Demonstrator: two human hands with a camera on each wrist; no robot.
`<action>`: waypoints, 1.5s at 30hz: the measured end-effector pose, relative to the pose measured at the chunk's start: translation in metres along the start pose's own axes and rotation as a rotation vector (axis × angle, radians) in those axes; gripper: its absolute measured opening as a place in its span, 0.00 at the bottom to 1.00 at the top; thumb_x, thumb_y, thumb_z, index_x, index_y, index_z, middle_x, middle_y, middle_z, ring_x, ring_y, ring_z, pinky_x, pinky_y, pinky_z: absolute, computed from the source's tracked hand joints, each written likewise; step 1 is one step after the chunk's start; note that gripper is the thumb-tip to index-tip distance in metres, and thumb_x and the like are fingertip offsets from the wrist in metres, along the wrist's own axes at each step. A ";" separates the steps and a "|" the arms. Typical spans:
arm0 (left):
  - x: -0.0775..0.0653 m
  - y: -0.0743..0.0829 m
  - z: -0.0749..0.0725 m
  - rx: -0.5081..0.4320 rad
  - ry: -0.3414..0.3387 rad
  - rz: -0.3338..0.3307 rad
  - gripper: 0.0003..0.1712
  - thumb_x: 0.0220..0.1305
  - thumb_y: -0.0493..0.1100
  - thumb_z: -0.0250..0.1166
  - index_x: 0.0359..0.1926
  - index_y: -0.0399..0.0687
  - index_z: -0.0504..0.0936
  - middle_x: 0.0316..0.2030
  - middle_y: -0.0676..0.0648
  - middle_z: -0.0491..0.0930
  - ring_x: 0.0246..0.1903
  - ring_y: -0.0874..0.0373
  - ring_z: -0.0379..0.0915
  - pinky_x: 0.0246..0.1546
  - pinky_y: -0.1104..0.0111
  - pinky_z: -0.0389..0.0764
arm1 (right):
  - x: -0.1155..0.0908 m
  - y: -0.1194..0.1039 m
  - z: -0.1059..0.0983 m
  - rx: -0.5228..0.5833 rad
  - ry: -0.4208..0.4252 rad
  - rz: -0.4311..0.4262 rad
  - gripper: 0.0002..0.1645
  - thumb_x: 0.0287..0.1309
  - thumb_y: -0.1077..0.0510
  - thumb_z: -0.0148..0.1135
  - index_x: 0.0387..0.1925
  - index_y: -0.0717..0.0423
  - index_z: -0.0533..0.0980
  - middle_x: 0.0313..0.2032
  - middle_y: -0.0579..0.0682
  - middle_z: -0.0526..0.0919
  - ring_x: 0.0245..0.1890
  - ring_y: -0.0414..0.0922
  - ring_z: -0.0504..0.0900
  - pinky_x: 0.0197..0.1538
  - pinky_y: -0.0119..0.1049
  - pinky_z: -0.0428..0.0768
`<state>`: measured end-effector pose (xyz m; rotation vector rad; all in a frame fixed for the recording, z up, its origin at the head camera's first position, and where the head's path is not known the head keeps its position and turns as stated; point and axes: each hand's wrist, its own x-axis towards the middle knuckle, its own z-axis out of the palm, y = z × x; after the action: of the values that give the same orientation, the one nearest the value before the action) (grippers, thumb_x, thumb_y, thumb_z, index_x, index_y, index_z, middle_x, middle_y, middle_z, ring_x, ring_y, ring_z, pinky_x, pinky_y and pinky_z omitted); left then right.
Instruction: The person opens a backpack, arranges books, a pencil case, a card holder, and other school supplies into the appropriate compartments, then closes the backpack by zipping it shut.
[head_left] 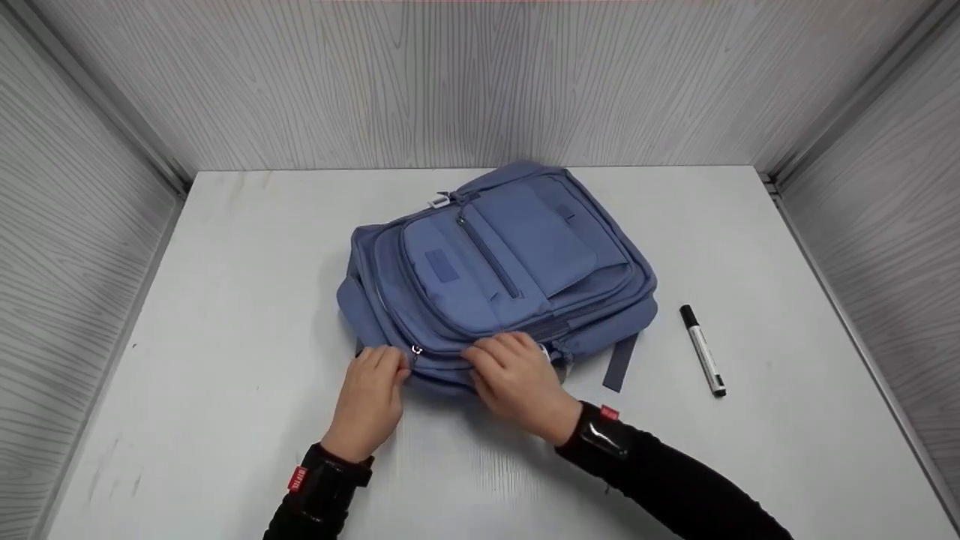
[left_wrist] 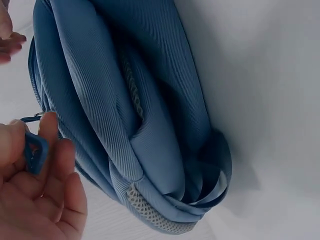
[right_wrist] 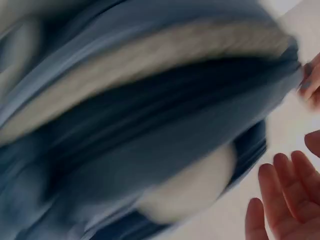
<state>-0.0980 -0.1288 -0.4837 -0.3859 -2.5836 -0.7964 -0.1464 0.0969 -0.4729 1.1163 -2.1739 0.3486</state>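
Observation:
A blue backpack (head_left: 480, 262) lies front side up and slanted on the white table. At its near left edge, my left hand (head_left: 371, 390) is beside a small metal zipper slider (head_left: 417, 350). The left wrist view shows the thumb and fingers of my left hand (left_wrist: 40, 185) holding the blue loop-shaped zipper pull (left_wrist: 36, 152). My right hand (head_left: 517, 382) is over the near edge of the backpack, right of the left hand. In the right wrist view my right hand (right_wrist: 290, 200) has its fingers extended and apart, beside the blurred bag, with nothing in them.
A black-and-white marker (head_left: 703, 351) lies on the table to the right of the backpack. A dark blue strap end (head_left: 620, 366) sticks out from under the bag's near right side. Wood-grain panels (head_left: 465, 82) wall the table at the back and both sides.

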 end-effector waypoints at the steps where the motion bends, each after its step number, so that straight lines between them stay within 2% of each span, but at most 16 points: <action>1: 0.000 -0.001 0.001 -0.028 0.010 0.008 0.10 0.60 0.30 0.63 0.29 0.42 0.70 0.24 0.49 0.69 0.29 0.55 0.64 0.33 0.64 0.64 | 0.001 -0.006 0.004 -0.019 -0.003 0.003 0.16 0.49 0.59 0.72 0.42 0.54 0.80 0.37 0.47 0.85 0.38 0.45 0.83 0.42 0.37 0.80; 4: 0.000 -0.003 0.004 -0.128 0.045 0.035 0.10 0.59 0.29 0.63 0.29 0.41 0.70 0.24 0.49 0.68 0.29 0.58 0.62 0.35 0.65 0.64 | 0.001 -0.017 0.015 -0.065 -0.005 0.046 0.14 0.52 0.59 0.71 0.42 0.55 0.81 0.38 0.47 0.85 0.38 0.45 0.83 0.41 0.36 0.80; 8: -0.001 -0.004 0.006 -0.253 0.075 0.057 0.08 0.59 0.28 0.63 0.30 0.40 0.71 0.26 0.48 0.71 0.30 0.59 0.63 0.36 0.67 0.65 | 0.000 -0.020 0.023 -0.086 0.022 0.089 0.13 0.53 0.59 0.70 0.41 0.57 0.82 0.38 0.48 0.85 0.38 0.45 0.83 0.41 0.35 0.81; 12: 0.001 -0.004 0.003 -0.284 0.061 0.063 0.08 0.59 0.27 0.62 0.31 0.40 0.72 0.27 0.49 0.72 0.30 0.60 0.63 0.35 0.67 0.65 | 0.001 -0.018 0.027 -0.101 0.043 0.087 0.09 0.53 0.61 0.69 0.37 0.57 0.81 0.35 0.48 0.84 0.35 0.44 0.82 0.39 0.34 0.80; 15: 0.003 -0.006 0.000 -0.224 0.056 0.052 0.09 0.59 0.27 0.63 0.30 0.40 0.71 0.25 0.49 0.69 0.29 0.60 0.62 0.34 0.67 0.64 | 0.000 -0.014 0.028 -0.096 0.054 0.070 0.05 0.53 0.64 0.67 0.34 0.56 0.81 0.32 0.47 0.83 0.32 0.44 0.81 0.37 0.33 0.80; 21: 0.012 -0.020 -0.007 0.044 0.046 -0.012 0.08 0.60 0.31 0.64 0.29 0.40 0.72 0.24 0.45 0.72 0.27 0.52 0.67 0.31 0.61 0.67 | -0.008 -0.004 0.024 -0.044 0.068 0.017 0.04 0.51 0.65 0.66 0.31 0.56 0.81 0.30 0.47 0.83 0.31 0.44 0.81 0.36 0.33 0.80; 24: 0.018 -0.029 -0.011 0.136 0.059 -0.031 0.08 0.60 0.32 0.65 0.29 0.39 0.72 0.24 0.43 0.74 0.27 0.49 0.69 0.29 0.60 0.67 | -0.012 0.000 0.019 -0.001 0.063 -0.008 0.04 0.50 0.66 0.66 0.30 0.55 0.81 0.29 0.47 0.83 0.31 0.43 0.81 0.36 0.33 0.79; 28: 0.024 -0.040 -0.015 0.180 0.080 -0.051 0.08 0.60 0.34 0.64 0.29 0.38 0.72 0.24 0.41 0.75 0.26 0.46 0.69 0.27 0.58 0.66 | -0.020 0.007 0.013 0.066 0.044 -0.039 0.06 0.49 0.67 0.64 0.29 0.55 0.80 0.29 0.47 0.83 0.30 0.43 0.81 0.37 0.34 0.79; 35: 0.030 -0.054 -0.017 0.202 0.034 -0.096 0.08 0.61 0.33 0.63 0.29 0.38 0.72 0.24 0.40 0.75 0.26 0.43 0.69 0.27 0.56 0.66 | -0.035 0.022 -0.003 0.162 -0.021 -0.077 0.07 0.48 0.69 0.64 0.28 0.55 0.80 0.29 0.46 0.84 0.32 0.43 0.82 0.39 0.34 0.80; 41: 0.037 -0.076 -0.018 0.227 -0.037 -0.211 0.06 0.64 0.34 0.60 0.31 0.36 0.73 0.27 0.37 0.78 0.29 0.41 0.71 0.30 0.54 0.68 | -0.044 0.038 -0.015 0.243 -0.075 -0.106 0.10 0.45 0.72 0.62 0.27 0.54 0.79 0.29 0.45 0.83 0.32 0.43 0.81 0.39 0.34 0.79; 45: 0.040 -0.089 -0.017 0.241 -0.078 -0.261 0.05 0.66 0.34 0.59 0.33 0.36 0.74 0.28 0.36 0.79 0.31 0.39 0.72 0.32 0.52 0.69 | -0.048 0.047 -0.019 0.299 -0.107 -0.131 0.14 0.43 0.74 0.61 0.26 0.53 0.80 0.28 0.45 0.82 0.31 0.42 0.80 0.40 0.34 0.79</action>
<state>-0.1610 -0.2040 -0.4945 -0.0069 -2.7984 -0.5497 -0.1560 0.1646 -0.4882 1.4632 -2.1750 0.5816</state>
